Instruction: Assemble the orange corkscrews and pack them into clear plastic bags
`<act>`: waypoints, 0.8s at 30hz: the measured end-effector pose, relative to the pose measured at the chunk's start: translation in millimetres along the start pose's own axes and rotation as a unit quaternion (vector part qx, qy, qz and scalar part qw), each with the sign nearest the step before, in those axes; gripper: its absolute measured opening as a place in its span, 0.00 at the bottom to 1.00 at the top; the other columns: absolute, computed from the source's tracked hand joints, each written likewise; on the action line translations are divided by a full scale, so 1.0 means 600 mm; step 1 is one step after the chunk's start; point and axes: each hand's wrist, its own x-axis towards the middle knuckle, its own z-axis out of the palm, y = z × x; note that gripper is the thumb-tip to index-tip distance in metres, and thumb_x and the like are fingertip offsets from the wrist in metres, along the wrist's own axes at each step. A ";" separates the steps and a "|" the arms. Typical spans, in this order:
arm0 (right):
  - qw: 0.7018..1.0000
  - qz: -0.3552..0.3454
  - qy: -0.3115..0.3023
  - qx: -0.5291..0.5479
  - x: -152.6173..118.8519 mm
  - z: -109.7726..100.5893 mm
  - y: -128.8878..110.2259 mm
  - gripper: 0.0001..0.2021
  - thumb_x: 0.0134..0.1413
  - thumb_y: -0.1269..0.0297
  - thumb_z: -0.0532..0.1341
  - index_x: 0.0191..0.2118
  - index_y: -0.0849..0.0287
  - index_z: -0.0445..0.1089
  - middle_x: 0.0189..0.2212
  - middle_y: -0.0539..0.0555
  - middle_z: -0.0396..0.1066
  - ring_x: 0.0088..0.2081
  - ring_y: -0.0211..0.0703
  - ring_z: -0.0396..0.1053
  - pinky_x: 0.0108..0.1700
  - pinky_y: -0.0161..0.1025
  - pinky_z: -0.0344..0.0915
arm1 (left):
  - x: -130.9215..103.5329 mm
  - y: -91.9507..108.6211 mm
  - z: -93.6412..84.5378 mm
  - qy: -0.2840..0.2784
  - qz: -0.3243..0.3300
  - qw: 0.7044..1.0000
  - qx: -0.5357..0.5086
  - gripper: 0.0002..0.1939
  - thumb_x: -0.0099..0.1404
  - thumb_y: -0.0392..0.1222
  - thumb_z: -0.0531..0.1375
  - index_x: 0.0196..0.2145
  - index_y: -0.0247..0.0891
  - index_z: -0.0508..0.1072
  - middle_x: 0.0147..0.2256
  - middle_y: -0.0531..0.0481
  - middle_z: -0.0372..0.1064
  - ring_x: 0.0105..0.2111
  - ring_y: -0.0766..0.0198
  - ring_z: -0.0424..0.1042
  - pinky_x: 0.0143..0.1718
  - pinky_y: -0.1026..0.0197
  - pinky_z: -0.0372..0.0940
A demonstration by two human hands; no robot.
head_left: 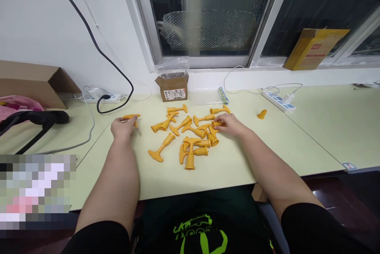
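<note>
My left hand (122, 128) is closed on the yellow T-shaped handle of a corkscrew (132, 117), just above the left part of the table. Its metal spiral (138, 130) is bare and points down towards me. My right hand (230, 124) is at the right edge of a loose pile, its fingers closed round the sleeve end of another yellow corkscrew (217, 124); the rest of that one is partly hidden. Several more corkscrews (190, 155) with ribbed sleeves lie between my hands, some overlapping. Off to the right, a single yellow sleeve (261, 114) sits apart.
Behind the pile are a small open cardboard box (174, 88) and a clear plastic bag (206, 96). Power strips (279, 101) with cables lie along the wall on both sides. A black strap-like object (35, 117) and a larger carton (26, 81) are at far left.
</note>
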 end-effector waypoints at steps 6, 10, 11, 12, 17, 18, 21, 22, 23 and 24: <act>0.994 -0.018 0.105 -0.002 0.001 -0.010 0.011 0.15 0.58 0.61 0.65 0.50 0.55 0.72 0.45 0.58 0.76 0.48 0.55 0.71 0.56 0.55 0.62 | -0.004 0.006 0.000 -0.005 0.024 0.995 0.099 0.29 0.36 0.26 0.76 0.33 0.40 0.67 0.22 0.55 0.69 0.29 0.57 0.71 0.31 0.62 0.61; 0.968 -0.020 0.251 0.008 -0.003 -0.025 0.011 0.20 0.60 0.60 0.62 0.58 0.56 0.69 0.46 0.61 0.71 0.48 0.55 0.70 0.53 0.53 0.67 | -0.013 0.010 0.007 -0.043 0.027 0.994 0.097 0.34 0.35 0.24 0.75 0.40 0.42 0.70 0.26 0.55 0.74 0.27 0.60 0.70 0.31 0.63 0.62; 0.956 -0.011 0.291 0.022 -0.004 -0.029 0.011 0.21 0.61 0.59 0.62 0.58 0.56 0.68 0.47 0.62 0.70 0.46 0.54 0.70 0.51 0.52 0.68 | -0.013 0.009 0.008 -0.039 0.028 0.994 0.095 0.32 0.37 0.24 0.74 0.39 0.42 0.70 0.26 0.55 0.73 0.27 0.60 0.70 0.31 0.63 0.62; 0.942 0.005 0.334 0.041 -0.005 -0.031 0.010 0.21 0.61 0.58 0.61 0.58 0.56 0.68 0.47 0.61 0.69 0.45 0.52 0.70 0.50 0.51 0.69 | -0.012 0.009 0.009 -0.030 0.036 0.995 0.093 0.29 0.38 0.24 0.73 0.38 0.41 0.71 0.26 0.54 0.72 0.28 0.60 0.69 0.32 0.62 0.63; 0.834 0.107 0.466 0.275 0.004 -0.031 0.005 0.19 0.54 0.50 0.67 0.46 0.53 0.64 0.40 0.53 0.68 0.37 0.43 0.71 0.44 0.46 0.74 | -0.028 0.022 0.020 0.015 0.159 0.985 0.067 0.21 0.49 0.27 0.69 0.41 0.41 0.74 0.41 0.47 0.70 0.44 0.55 0.69 0.48 0.56 0.67; 0.813 0.125 0.451 0.347 0.008 -0.028 0.000 0.20 0.51 0.48 0.68 0.42 0.52 0.62 0.37 0.50 0.68 0.35 0.42 0.72 0.42 0.44 0.75 | -0.042 0.029 0.026 -0.002 0.216 0.974 0.065 0.20 0.51 0.29 0.69 0.42 0.42 0.76 0.44 0.46 0.69 0.48 0.53 0.68 0.53 0.53 0.66; 0.768 0.176 0.339 0.513 0.018 -0.014 -0.027 0.27 0.44 0.42 0.71 0.35 0.51 0.56 0.27 0.44 0.66 0.27 0.38 0.71 0.33 0.40 0.76 | -0.108 0.054 0.055 -0.122 0.414 0.896 0.101 0.19 0.56 0.34 0.69 0.46 0.42 0.78 0.47 0.42 0.69 0.54 0.48 0.66 0.63 0.45 0.60; 0.762 0.189 0.299 0.543 0.019 -0.007 -0.040 0.28 0.43 0.40 0.72 0.34 0.51 0.56 0.25 0.43 0.66 0.25 0.38 0.70 0.30 0.39 0.76 | -0.136 0.061 0.067 -0.170 0.457 0.867 0.108 0.20 0.56 0.36 0.70 0.47 0.43 0.79 0.49 0.42 0.70 0.56 0.46 0.66 0.64 0.43 0.58; 0.760 0.197 0.263 0.561 0.020 0.000 -0.055 0.29 0.42 0.40 0.72 0.34 0.51 0.56 0.23 0.43 0.66 0.24 0.38 0.70 0.28 0.38 0.75 | -0.163 0.068 0.080 -0.220 0.487 0.838 0.114 0.21 0.56 0.38 0.70 0.49 0.44 0.79 0.53 0.41 0.69 0.58 0.46 0.65 0.65 0.42 0.57; 0.762 0.203 0.235 0.568 0.020 0.007 -0.070 0.29 0.42 0.39 0.73 0.33 0.51 0.57 0.21 0.43 0.66 0.22 0.38 0.69 0.25 0.37 0.74 | -0.189 0.073 0.091 -0.263 0.509 0.811 0.119 0.22 0.57 0.40 0.70 0.51 0.47 0.79 0.57 0.42 0.68 0.60 0.46 0.64 0.66 0.42 0.56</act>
